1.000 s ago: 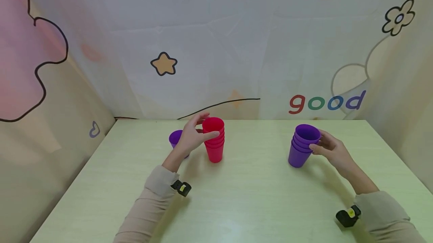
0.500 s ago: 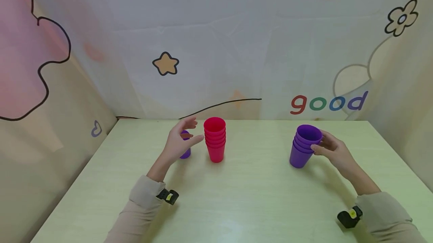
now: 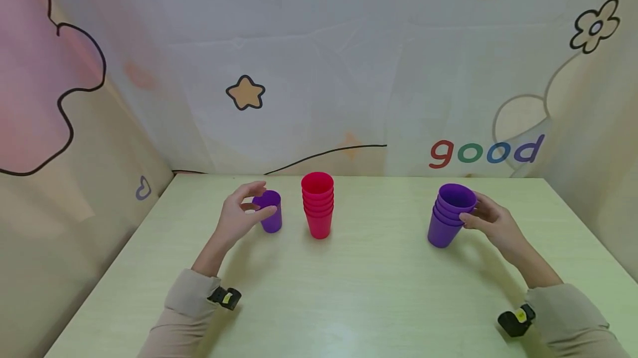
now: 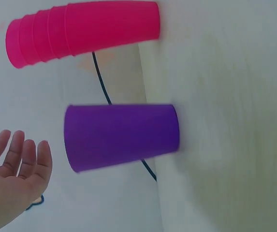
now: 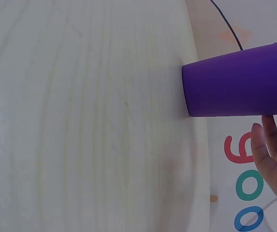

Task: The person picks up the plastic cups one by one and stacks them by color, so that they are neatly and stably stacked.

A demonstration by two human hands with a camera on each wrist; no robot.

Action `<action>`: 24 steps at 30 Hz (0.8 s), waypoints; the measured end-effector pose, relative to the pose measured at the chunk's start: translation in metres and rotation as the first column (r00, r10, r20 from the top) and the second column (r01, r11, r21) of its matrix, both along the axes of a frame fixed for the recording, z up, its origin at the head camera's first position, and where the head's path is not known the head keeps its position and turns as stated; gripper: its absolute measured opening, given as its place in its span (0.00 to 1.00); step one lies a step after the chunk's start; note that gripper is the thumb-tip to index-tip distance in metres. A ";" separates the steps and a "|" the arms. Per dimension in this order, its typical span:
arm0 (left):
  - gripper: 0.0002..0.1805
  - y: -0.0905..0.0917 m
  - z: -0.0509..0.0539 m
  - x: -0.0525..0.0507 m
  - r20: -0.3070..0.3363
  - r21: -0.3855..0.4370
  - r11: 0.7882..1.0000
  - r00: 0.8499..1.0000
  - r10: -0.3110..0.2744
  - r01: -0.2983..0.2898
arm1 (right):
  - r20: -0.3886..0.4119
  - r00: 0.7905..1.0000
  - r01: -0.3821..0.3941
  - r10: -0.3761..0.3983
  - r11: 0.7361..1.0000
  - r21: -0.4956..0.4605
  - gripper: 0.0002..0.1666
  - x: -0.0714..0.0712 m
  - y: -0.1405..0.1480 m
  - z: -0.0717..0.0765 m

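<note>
A single purple cup point(image 3: 271, 213) stands upright left of a stack of nested red cups point(image 3: 318, 208). My left hand point(image 3: 239, 213) is beside the purple cup, thumb and fingers spread around the near side of its rim; the left wrist view shows the fingers point(image 4: 20, 154) apart from the purple cup point(image 4: 121, 135). On the right, a stack of nested purple cups point(image 3: 443, 228) stands on the table, slightly tilted. My right hand point(image 3: 493, 222) holds this stack near the top, thumb in front and fingers behind; the right wrist view shows fingers touching its side.
The pale wooden table point(image 3: 319, 291) ends at a printed cloth backdrop point(image 3: 319, 81) close behind the cups. Cloth also hangs at both sides. The red stack lies between my left hand and the purple stack.
My left hand has let go of the red stack and moved left to the single purple cup. My right hand keeps its hold on the purple stack, nearly still.
</note>
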State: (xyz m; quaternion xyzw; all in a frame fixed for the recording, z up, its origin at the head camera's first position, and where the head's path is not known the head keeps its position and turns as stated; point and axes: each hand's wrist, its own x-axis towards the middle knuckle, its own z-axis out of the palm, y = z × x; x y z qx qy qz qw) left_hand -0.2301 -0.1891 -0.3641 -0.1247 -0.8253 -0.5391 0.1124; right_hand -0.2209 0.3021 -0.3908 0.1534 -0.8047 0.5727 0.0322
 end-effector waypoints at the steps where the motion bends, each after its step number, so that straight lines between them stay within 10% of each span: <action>1: 0.32 -0.003 -0.001 -0.001 0.001 -0.007 1.000 1.000 0.000 0.000 | -0.002 1.000 -0.001 0.001 1.000 -0.001 0.28 0.000 0.000 0.000; 24: 0.40 -0.026 -0.025 -0.030 0.146 -0.175 0.985 0.989 0.026 0.000 | 0.012 1.000 0.010 -0.010 1.000 0.008 0.29 -0.001 0.002 -0.001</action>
